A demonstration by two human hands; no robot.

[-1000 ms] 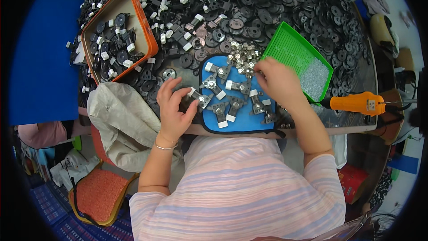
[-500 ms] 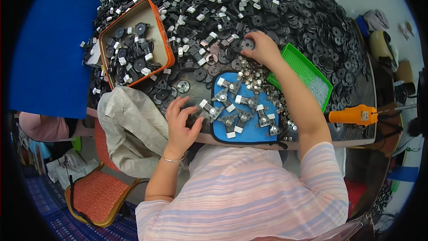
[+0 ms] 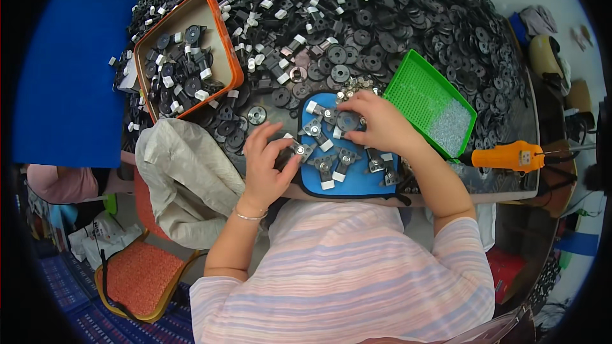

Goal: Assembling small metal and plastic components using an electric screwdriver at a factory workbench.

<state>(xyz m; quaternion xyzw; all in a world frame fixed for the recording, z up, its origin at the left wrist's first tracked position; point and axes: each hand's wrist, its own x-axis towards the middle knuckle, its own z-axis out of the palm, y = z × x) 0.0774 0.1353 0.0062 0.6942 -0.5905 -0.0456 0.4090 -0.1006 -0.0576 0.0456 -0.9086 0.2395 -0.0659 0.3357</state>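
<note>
My right hand (image 3: 382,124) pinches a round black disc (image 3: 348,121) between thumb and fingers, over the upper right of a blue mat (image 3: 366,186). At the mat's left edge, my left hand (image 3: 264,164) has its thumb and index finger around a black bracket with a white end (image 3: 301,150); its other fingers are spread. Several similar black brackets (image 3: 345,162) with white ends and small metal centres lie on the mat. Small metal bushings (image 3: 357,86) are heaped at its upper edge, partly hidden by my right hand.
An orange-rimmed tray (image 3: 237,73) of assembled black parts stands left. To the right lie a green basket (image 3: 408,92) with small silvery pieces and an orange power tool (image 3: 510,157). Piled black discs (image 3: 459,57) and white-ended parts cover the back. Pale cloth (image 3: 182,178) hangs at the left edge.
My right hand has come from the pile toward me and over the mat, bringing the disc. My left hand has moved right onto the nearest bracket. The view has shifted slightly.
</note>
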